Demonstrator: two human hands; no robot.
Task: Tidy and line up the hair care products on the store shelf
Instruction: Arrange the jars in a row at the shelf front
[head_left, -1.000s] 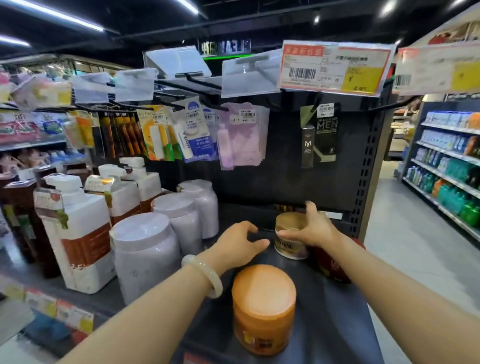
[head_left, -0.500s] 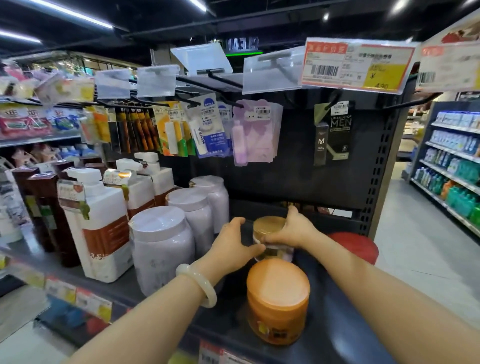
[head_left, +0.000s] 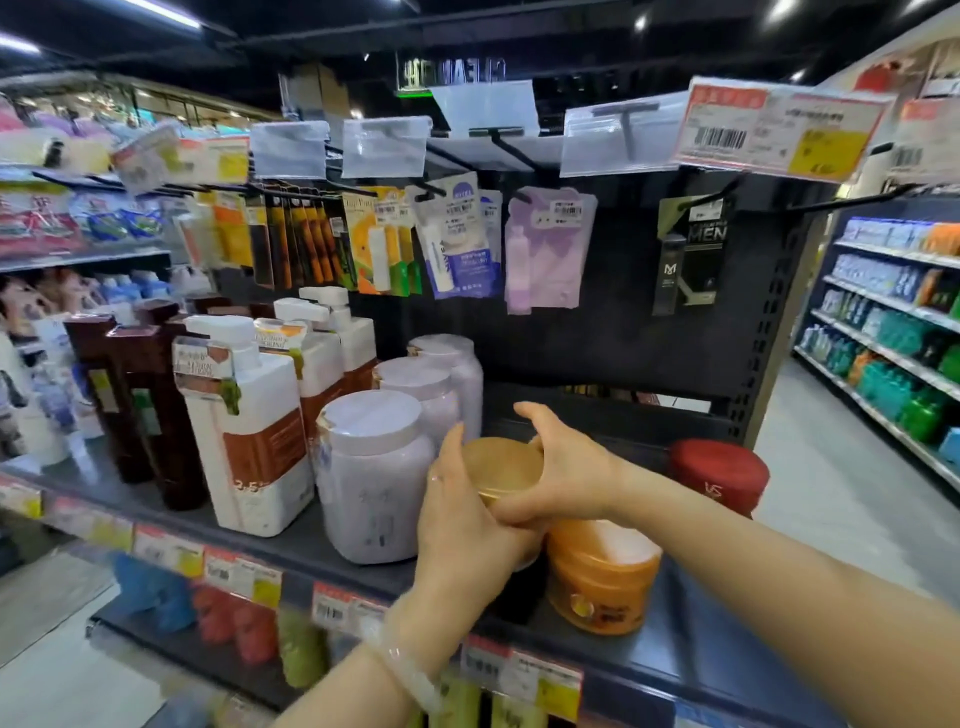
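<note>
A gold-lidded jar (head_left: 501, 465) is held between both hands above the dark shelf (head_left: 291, 540). My left hand (head_left: 462, 525) grips its left side and my right hand (head_left: 563, 475) wraps its right side and lid. Just below and to the right stands an orange jar (head_left: 600, 577) near the shelf's front edge. A red jar (head_left: 719, 475) stands further right. Left of the hands is a row of three pale lilac tubs (head_left: 371, 475), then white pump bottles (head_left: 249, 436) and dark brown bottles (head_left: 150, 410).
Hanging packets (head_left: 457, 241) and price tags (head_left: 774, 130) on hooks overhang the shelf. Price labels (head_left: 239, 574) line the shelf's front lip, with more bottles on the shelf below. An aisle and another stocked shelf (head_left: 893, 338) lie to the right.
The gold-lidded jar has come from the back of the shelf forward and leftward. My left hand has closed onto its side, so both hands now hold it over the orange jar.
</note>
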